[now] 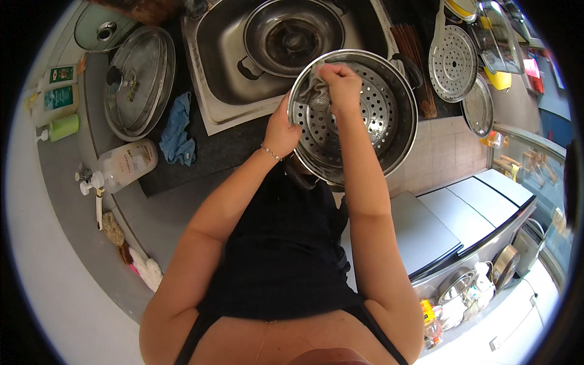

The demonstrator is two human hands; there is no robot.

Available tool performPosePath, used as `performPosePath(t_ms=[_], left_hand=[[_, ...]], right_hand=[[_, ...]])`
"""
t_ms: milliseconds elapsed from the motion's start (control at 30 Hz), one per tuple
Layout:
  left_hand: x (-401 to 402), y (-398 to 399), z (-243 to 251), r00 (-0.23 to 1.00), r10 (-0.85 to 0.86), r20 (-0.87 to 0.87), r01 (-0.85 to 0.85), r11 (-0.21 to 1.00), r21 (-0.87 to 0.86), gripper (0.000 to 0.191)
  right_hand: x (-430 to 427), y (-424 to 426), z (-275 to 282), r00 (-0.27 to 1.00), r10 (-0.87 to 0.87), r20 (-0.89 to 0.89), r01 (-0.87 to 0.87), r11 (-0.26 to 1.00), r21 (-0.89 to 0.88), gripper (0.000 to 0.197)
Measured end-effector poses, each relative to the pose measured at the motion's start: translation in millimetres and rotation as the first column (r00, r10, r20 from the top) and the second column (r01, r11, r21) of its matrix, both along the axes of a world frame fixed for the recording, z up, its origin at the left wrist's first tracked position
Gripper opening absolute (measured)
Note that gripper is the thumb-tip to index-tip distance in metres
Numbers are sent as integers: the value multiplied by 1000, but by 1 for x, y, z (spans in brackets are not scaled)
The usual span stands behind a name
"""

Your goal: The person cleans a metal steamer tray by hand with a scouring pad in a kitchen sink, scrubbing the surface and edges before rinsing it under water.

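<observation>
A stainless steel steamer pot (396,150) with a perforated bottom is tilted towards me at the sink's front right corner. My left hand (283,125) grips its left rim, thumb inside. Inside the pot, my right hand (342,86) holds a bunched grey cloth (318,91) against the left part of the inner wall. One black side handle (407,70) shows at the upper right, another at the lower left. Behind the pot, a wide metal pan (294,41) with dark handles stands in the steel sink (223,91).
Left of the sink lie a blue cloth (179,130), glass lids (139,82) and a pump bottle (127,164). Right of it are a bundle of brown sticks (417,73), a perforated steamer plate (453,64) and another lid (477,107). A light-topped cabinet (424,228) stands at the right.
</observation>
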State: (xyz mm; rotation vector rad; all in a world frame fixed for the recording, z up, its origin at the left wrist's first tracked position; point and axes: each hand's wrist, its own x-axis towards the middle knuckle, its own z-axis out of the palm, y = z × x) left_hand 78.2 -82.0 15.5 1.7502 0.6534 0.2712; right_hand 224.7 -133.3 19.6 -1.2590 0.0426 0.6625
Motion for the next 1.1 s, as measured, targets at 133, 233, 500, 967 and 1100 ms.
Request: performPosePath(t_ms=[133, 233, 500, 967, 1100], left_hand=[[0, -1, 1, 999, 28, -16, -27, 998, 57, 69], [-1, 1, -5, 1000, 7, -16, -6, 995, 100, 70], [0, 2, -7, 1000, 6, 21, -8, 997, 82, 71], [0, 1, -2, 1000, 0, -17, 1, 995, 98, 68], [3, 1, 3, 1000, -12, -20, 13, 998, 69, 71]], right_hand=[[-30, -15, -9, 884, 466, -23, -466, 878, -112, 8], [-17, -7, -4, 965, 252, 74, -246, 966, -82, 7], [-31, -14, -11, 890, 455, -21, -455, 886, -94, 5], [-15, -13, -6, 869, 486, 96, -467, 868, -168, 9], [13, 1, 1, 997, 31, 76, -28, 999, -44, 6]])
